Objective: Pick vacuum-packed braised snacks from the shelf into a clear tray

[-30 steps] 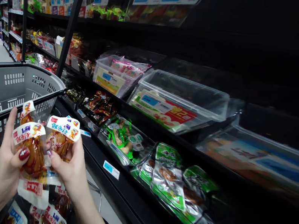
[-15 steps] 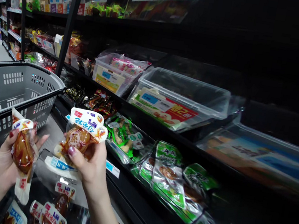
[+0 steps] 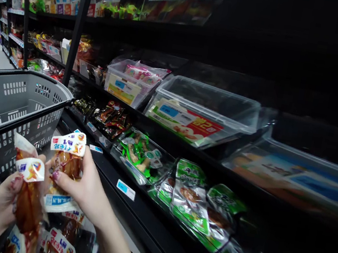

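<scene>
Both hands hold wrapped food low in front of the body: the left hand (image 3: 8,194) pinches the long packet (image 3: 29,198) between thumb and fingers, and the right hand (image 3: 86,186) grips the short packet (image 3: 67,165), thumb across its front and fingers behind. The long packet is clear film around a glossy reddish-brown piece, with a white band printed in blue and orange and a pale pointed tip; it tilts, and its lower end is blurred. The short packet stands nearly upright, its brown filling below a white header with red and blue lettering; a blue-and-white strip runs along its bottom. Another white header edge shows behind it.

Beyond the hands, the black rim of the grey basket (image 3: 31,99) slants up toward the shelf, its wide mouth open upward. To the right, the black shelf edge with its price label (image 3: 126,189) runs diagonally past the right forearm, a gap lying between them. Similar packets (image 3: 61,246) sit below the hands. Green-and-silver packets (image 3: 191,203) and a clear tray (image 3: 144,178) of green packs line the lower shelf, under the clear bin (image 3: 205,102).
</scene>
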Demonstrator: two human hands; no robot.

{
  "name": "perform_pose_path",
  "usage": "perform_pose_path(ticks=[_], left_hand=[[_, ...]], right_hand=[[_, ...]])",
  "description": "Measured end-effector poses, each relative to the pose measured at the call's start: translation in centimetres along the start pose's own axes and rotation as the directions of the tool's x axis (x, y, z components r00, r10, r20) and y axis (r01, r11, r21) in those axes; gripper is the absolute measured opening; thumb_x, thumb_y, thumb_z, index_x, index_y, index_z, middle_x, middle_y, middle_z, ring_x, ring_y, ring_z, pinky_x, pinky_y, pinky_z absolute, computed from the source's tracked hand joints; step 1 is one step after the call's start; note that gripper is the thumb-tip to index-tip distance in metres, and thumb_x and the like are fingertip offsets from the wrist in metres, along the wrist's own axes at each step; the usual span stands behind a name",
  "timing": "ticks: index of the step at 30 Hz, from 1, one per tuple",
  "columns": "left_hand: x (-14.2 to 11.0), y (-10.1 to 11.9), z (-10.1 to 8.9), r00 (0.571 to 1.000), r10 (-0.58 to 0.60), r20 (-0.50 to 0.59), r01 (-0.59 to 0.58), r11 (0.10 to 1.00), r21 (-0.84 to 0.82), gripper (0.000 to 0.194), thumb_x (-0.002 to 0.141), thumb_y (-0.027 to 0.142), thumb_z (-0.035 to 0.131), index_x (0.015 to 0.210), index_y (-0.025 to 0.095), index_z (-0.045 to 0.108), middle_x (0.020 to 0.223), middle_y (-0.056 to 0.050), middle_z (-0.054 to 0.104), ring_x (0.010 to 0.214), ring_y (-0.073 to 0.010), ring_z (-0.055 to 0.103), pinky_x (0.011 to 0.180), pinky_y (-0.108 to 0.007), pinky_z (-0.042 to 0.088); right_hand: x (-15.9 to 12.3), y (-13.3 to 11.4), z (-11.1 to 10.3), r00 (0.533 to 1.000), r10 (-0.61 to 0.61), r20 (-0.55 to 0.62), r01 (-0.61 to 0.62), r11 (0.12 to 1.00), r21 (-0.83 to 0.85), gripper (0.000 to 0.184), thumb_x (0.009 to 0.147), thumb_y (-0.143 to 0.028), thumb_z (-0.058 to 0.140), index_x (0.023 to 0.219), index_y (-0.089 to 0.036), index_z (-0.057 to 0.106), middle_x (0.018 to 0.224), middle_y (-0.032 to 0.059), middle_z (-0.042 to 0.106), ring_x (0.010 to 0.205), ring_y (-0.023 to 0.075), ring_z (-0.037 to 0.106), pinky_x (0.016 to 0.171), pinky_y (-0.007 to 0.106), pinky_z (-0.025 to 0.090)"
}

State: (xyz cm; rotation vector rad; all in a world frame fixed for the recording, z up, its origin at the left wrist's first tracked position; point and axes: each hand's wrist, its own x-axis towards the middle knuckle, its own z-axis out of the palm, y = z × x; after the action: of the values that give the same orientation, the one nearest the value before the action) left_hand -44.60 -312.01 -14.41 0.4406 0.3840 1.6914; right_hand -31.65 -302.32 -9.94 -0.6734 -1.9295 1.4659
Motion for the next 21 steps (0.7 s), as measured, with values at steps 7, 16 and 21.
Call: perform_pose_path(ticks=[7, 16, 21], left_hand=[[0.3, 0.1, 1.2, 0.996, -0.091, 0.014, 0.089, 0.990, 0.112, 0.025, 0.053, 0.011, 0.083, 0.074, 0.017, 0.071, 0.074, -0.001, 0.075, 0.071, -0.0167, 0.071, 0.066, -0.017, 0.057], [-0.6, -0.2, -2.5, 0.984, 0.122, -0.131, -0.100, 0.981, 0.166, 0.059, 0.057, 0.023, 0.082, 0.113, 0.030, 0.065, 0.082, 0.000, 0.077, 0.081, -0.0265, 0.073, 0.083, -0.036, 0.058], [-0.9, -0.4, 0.3, 0.934, 0.266, -0.238, -0.202, 0.944, 0.262, 0.045, 0.057, 0.025, 0.082, 0.100, 0.030, 0.070, 0.078, 0.002, 0.076, 0.089, -0.0291, 0.070, 0.089, -0.041, 0.055]], right_hand=[[-0.2, 0.2, -0.7, 1.000, 0.019, 0.004, -0.017, 0.932, -0.362, 0.041, 0.077, -0.050, 0.060, 0.107, -0.022, 0.057, 0.116, 0.0126, 0.051, 0.121, 0.0372, 0.037, 0.101, 0.063, 0.024], [-3.1, -2.4, 0.6, 0.917, -0.380, -0.124, 0.286, 0.841, -0.460, 0.017, 0.080, -0.037, 0.057, 0.084, -0.020, 0.055, 0.079, 0.0035, 0.054, 0.075, 0.0212, 0.051, 0.068, 0.038, 0.044], [-3.4, -2.7, 2.2, 0.930, -0.368, 0.001, 0.323, 0.816, -0.480, 0.029, 0.066, -0.036, 0.076, 0.072, -0.019, 0.054, 0.077, 0.0033, 0.056, 0.078, 0.0225, 0.050, 0.075, 0.040, 0.040]])
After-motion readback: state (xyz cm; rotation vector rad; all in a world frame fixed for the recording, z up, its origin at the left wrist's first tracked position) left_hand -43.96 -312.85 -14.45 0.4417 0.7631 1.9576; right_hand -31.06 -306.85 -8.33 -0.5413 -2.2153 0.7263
